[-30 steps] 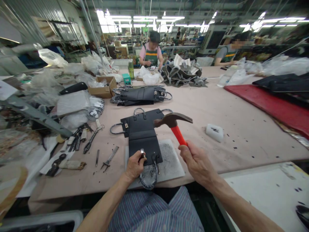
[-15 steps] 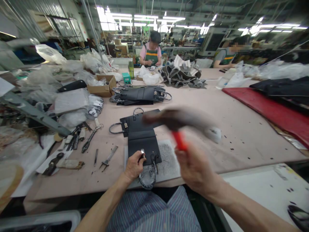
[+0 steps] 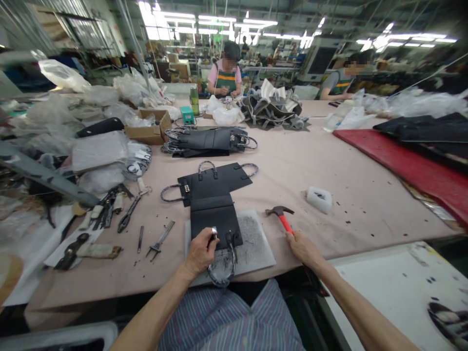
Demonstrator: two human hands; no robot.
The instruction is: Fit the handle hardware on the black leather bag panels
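My left hand (image 3: 199,251) is closed round a short metal punch (image 3: 214,231), its shiny end showing above my fingers. Under it lies a black leather bag piece (image 3: 214,214), with wrapped loop handles and its near flap on a pale, marked board (image 3: 260,242). To the right, my right hand (image 3: 304,248) grips the red handle of a claw hammer (image 3: 285,222). The hammer's dark head is low at the tabletop, right of the board; whether it touches the cloth I cannot tell.
A stack of similar black bag pieces (image 3: 208,140) lies farther back. Left are a pronged tool (image 3: 161,240), a thin rod (image 3: 140,239) and pliers (image 3: 128,214). A white block (image 3: 319,199) sits right, near a red sheet (image 3: 395,170). Two people work across the table.
The hammer has come down from above the bag piece to the tabletop at the right, with my right hand on it. My left hand keeps its hold on the punch.
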